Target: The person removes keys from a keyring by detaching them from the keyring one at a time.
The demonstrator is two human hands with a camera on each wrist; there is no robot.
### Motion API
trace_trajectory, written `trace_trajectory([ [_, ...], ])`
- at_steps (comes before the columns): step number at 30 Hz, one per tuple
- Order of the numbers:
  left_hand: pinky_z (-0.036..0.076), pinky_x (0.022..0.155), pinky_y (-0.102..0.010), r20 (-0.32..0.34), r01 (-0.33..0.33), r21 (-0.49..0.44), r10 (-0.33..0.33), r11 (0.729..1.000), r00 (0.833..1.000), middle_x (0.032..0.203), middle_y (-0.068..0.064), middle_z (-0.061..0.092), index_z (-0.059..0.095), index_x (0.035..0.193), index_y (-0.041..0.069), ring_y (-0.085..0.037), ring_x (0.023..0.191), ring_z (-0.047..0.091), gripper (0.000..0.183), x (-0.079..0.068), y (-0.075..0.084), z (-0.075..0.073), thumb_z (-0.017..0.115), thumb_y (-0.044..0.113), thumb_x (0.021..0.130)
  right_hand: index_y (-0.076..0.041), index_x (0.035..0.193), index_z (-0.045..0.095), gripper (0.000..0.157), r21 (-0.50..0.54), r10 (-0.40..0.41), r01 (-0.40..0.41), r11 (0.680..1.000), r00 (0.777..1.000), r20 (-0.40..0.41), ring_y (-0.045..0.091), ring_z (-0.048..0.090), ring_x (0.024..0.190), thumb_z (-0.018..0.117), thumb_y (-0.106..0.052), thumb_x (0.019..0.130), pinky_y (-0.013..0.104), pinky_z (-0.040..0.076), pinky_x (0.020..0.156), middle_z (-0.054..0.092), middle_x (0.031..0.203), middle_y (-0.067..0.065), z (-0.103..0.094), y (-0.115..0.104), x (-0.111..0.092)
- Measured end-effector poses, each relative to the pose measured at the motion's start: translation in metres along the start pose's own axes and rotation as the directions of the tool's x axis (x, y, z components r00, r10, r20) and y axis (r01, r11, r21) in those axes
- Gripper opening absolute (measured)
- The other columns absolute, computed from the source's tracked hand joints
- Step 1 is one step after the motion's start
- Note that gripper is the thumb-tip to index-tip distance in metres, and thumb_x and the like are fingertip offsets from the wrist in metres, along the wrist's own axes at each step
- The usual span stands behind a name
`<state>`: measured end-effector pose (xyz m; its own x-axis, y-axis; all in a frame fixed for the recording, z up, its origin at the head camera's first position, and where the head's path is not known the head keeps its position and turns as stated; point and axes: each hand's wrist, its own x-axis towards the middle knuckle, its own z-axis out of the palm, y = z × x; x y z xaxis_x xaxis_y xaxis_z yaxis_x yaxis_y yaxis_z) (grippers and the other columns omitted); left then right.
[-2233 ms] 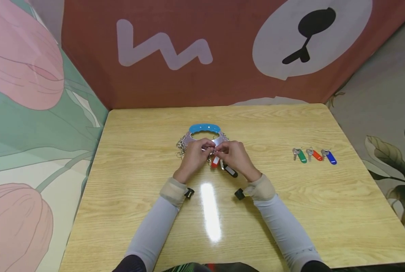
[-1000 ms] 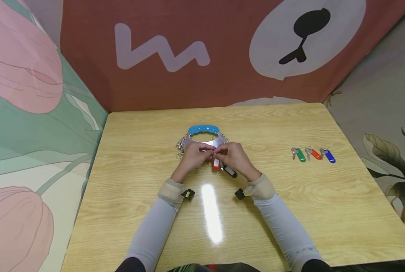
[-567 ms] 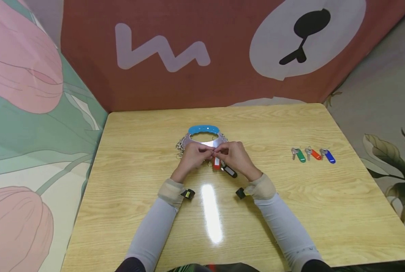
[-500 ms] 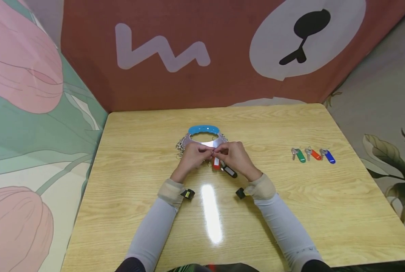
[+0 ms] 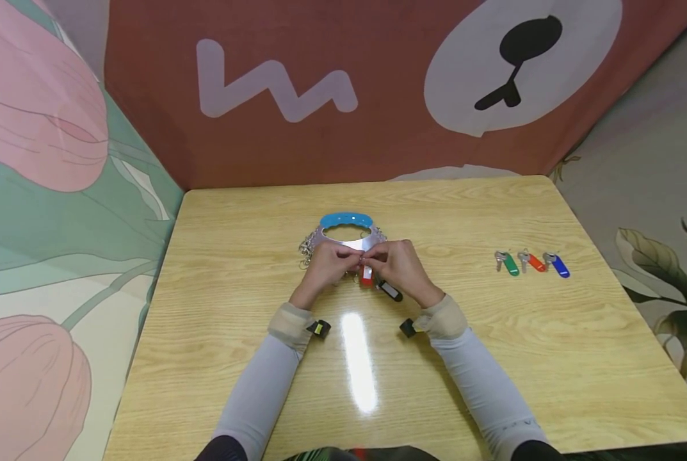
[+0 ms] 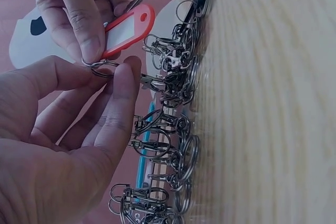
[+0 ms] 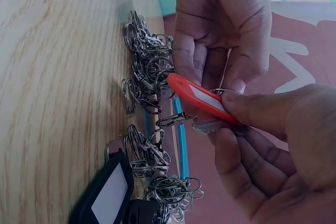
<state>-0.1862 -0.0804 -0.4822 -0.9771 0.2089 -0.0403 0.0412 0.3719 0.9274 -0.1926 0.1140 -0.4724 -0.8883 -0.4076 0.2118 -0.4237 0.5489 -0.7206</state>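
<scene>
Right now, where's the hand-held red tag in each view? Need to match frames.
Head: red tag near centre, just below where the left hand and right hand meet.
Left wrist: red tag in the upper part, left of centre.
Right wrist: red tag right of centre, about mid-height.
Shared landmark: the metal rings, visible in all three.

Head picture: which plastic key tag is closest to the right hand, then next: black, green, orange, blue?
1. Black plastic key tag: beside the right hand.
2. Green plastic key tag: left end of the row at right.
3. Orange plastic key tag: that row's middle.
4. Blue plastic key tag: its right end.
</scene>
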Motion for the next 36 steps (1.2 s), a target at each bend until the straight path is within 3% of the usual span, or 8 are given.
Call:
trace_trajectory([
  [7,0.052,0.06,-0.013,-0.003,0.01,-0.045,-0.01,0.999,1.0,0.095,-0.018,0.08,0.082,0.104,-0.003,-0.031,0.084,0.08,0.016,-0.0014,0.0024,-0.0006,0.07,0.005,0.098,-0.002,0.092,0.084,0.006,-0.025,-0.058,0.057,0.998,0.998,-0.025,0.018,0.078,0.079,0.084,-0.008,0.091,0.033,0.065,0.071,0.081,0.088,0.007,0.0011,-0.0028,-0.0012],
  [13,0.054,0.062,-0.013,-0.002,0.003,-0.069,-0.004,0.998,1.0,0.093,-0.019,0.08,0.082,0.102,-0.004,-0.037,0.086,0.079,0.016,-0.0021,0.0033,-0.0005,0.069,0.001,0.095,-0.002,0.094,0.084,0.004,-0.027,-0.048,0.048,0.999,0.999,-0.02,0.019,0.078,0.08,0.083,-0.005,0.091,0.034,0.065,0.071,0.081,0.09,0.01,0.0023,-0.004,-0.0021],
  [23,0.056,0.063,-0.016,-0.006,-0.01,-0.028,0.01,1.0,1.0,0.096,-0.016,0.08,0.082,0.101,-0.002,-0.027,0.082,0.079,0.014,-0.0017,0.0026,-0.0007,0.072,0.003,0.094,-0.004,0.089,0.085,0.006,-0.075,-0.105,0.1,0.992,0.992,-0.073,0.018,0.076,0.073,0.084,0.001,0.088,0.034,0.064,0.066,0.081,0.087,0.009,0.0017,-0.0044,-0.0017],
  [29,0.052,0.063,-0.014,-0.002,-0.012,0.037,0.012,0.999,1.0,0.098,-0.011,0.082,0.084,0.102,0.003,-0.01,0.08,0.075,0.014,-0.0008,0.0006,-0.0002,0.073,0.008,0.094,-0.006,0.089,0.085,0.004,-0.031,-0.025,0.024,0.999,0.999,-0.048,0.014,0.075,0.072,0.082,-0.004,0.092,0.03,0.062,0.066,0.081,0.085,0.005,-0.0007,-0.0035,-0.0004],
  [36,0.056,0.065,-0.02,0.016,-0.017,0.012,0.017,1.0,1.0,0.095,-0.01,0.082,0.082,0.106,0.002,-0.014,0.081,0.075,0.016,0.0008,0.0002,0.0004,0.074,0.008,0.094,-0.005,0.091,0.084,0.004,0.003,0.035,-0.035,0.999,0.998,-0.049,0.016,0.077,0.074,0.081,-0.005,0.093,0.031,0.063,0.066,0.081,0.085,0.006,-0.0025,-0.0031,0.0007],
])
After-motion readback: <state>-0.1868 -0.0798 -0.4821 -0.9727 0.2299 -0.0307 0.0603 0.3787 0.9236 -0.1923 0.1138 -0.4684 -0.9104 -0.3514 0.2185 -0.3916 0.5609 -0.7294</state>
